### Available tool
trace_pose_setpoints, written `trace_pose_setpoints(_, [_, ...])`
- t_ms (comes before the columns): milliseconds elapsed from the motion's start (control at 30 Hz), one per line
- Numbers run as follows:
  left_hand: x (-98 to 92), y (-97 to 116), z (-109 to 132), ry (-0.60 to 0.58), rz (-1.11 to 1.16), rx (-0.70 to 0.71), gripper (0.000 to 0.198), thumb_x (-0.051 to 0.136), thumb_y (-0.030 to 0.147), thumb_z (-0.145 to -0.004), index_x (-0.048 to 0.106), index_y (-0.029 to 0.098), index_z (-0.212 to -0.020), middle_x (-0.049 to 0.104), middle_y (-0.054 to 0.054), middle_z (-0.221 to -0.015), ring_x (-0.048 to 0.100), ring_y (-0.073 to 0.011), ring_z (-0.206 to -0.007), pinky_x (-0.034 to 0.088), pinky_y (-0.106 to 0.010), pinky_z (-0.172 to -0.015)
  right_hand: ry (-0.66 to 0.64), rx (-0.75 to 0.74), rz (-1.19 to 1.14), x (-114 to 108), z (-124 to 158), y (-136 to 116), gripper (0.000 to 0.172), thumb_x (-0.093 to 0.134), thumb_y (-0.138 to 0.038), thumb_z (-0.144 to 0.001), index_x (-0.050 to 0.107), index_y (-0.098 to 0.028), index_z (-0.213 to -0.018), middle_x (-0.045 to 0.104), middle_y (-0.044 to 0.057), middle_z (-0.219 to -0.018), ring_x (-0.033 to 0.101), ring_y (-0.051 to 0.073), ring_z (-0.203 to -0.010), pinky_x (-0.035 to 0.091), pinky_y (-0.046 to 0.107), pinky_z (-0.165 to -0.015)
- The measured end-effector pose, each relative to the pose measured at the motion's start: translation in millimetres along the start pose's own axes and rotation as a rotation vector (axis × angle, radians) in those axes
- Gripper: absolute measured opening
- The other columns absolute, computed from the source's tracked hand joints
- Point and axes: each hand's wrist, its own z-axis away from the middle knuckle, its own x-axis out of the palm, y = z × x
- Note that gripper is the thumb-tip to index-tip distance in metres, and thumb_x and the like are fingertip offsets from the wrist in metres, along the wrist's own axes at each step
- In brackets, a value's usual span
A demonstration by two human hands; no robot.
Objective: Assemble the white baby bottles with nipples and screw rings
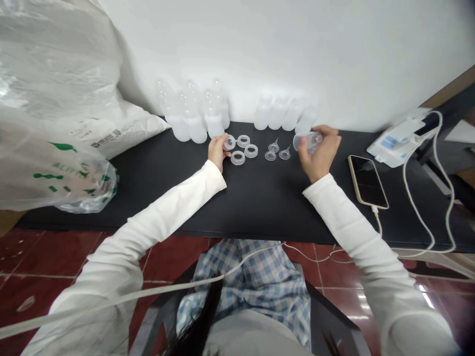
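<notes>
My left hand pinches a clear ring-shaped piece at the left of three more white rings on the black table. My right hand is closed round a clear cup-like cap, its wide end facing left. Between the hands lie three small clear discs with thin stems. Behind my left hand stand several capped frosted bottles. Several bottles without such tall caps stand along the wall, just behind and left of my right hand.
A white plastic sack and a clear bag with green print cover the table's left end. At the right are a phone with a charging cable, a white-and-blue box and looped white cable. Another cable crosses my lap.
</notes>
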Motion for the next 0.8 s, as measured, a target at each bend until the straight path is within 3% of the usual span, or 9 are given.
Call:
trace_pose_setpoints(100, [2.2, 2, 4, 0.038, 0.051, -0.011, 0.036, 0.079, 0.044, -0.074, 0.056, 0.018, -0.081, 0.058, 0.001, -0.077, 0.055, -0.0107, -0.068, 0.034, -0.020, -0.051, 0.051, 0.084, 0.084, -4, -7, 6, 0.052, 0.050, -0.060, -0.094, 0.050, -0.018, -0.125, 0.058, 0.013, -0.112, 0.058, 0.029, -0.100, 0.045, 0.053, -0.092])
trace_pose_setpoints(200, [2.6, 3, 4, 0.028, 0.055, -0.007, 0.033, 0.079, 0.042, -0.075, 0.056, 0.018, -0.081, 0.058, 0.001, -0.077, 0.053, -0.0105, -0.068, 0.033, -0.020, -0.052, 0.021, 0.161, 0.165, -9, -14, 8, 0.049, 0.049, -0.057, -0.095, 0.050, -0.019, -0.125, 0.056, 0.016, -0.117, 0.055, 0.032, -0.105, 0.042, 0.057, -0.095])
trace_pose_setpoints(467, [-1.4, -3, 0, -0.033, 0.041, 0.060, 0.036, 0.077, 0.045, -0.071, 0.053, 0.020, -0.078, 0.059, -0.001, -0.079, 0.058, -0.0142, -0.075, 0.043, -0.023, -0.059, -0.254, 0.356, 0.359, 4, -13, 15, 0.039, 0.048, -0.037, -0.090, 0.054, -0.016, -0.122, 0.058, 0.018, -0.114, 0.053, 0.036, -0.108, 0.040, 0.059, -0.095])
trace_pose_setpoints(633, [-1.6, -4, 4, -0.136, -0.051, 0.222, 0.044, 0.079, 0.053, -0.070, 0.049, 0.021, -0.074, 0.059, -0.002, -0.084, 0.063, -0.0177, -0.085, 0.051, -0.030, -0.075, -0.225, 0.364, 0.382, 3, -10, 9, 0.041, 0.051, -0.029, -0.083, 0.053, -0.012, -0.120, 0.054, 0.023, -0.123, 0.051, 0.039, -0.116, 0.038, 0.061, -0.098])
trace_pose_setpoints(733, [-1.4, -2, 9, -0.226, -0.167, 0.412, 0.051, 0.081, 0.062, -0.069, 0.052, 0.021, -0.078, 0.064, -0.006, -0.106, 0.064, -0.0245, -0.110, 0.053, -0.037, -0.091, -0.184, 0.293, 0.350, -1, -10, -4, 0.054, 0.054, -0.026, -0.081, 0.048, -0.009, -0.131, 0.046, 0.027, -0.138, 0.044, 0.042, -0.131, 0.032, 0.063, -0.105])
trace_pose_setpoints(800, [-0.6, -2, 13, -0.277, -0.237, 0.523, 0.053, 0.080, 0.066, -0.070, 0.053, 0.021, -0.081, 0.063, -0.008, -0.121, 0.060, -0.0285, -0.125, 0.052, -0.042, -0.101, -0.196, 0.201, 0.291, -4, -8, -15, 0.053, 0.051, -0.027, -0.085, 0.046, -0.012, -0.135, 0.045, 0.026, -0.140, 0.042, 0.042, -0.134, 0.031, 0.063, -0.105])
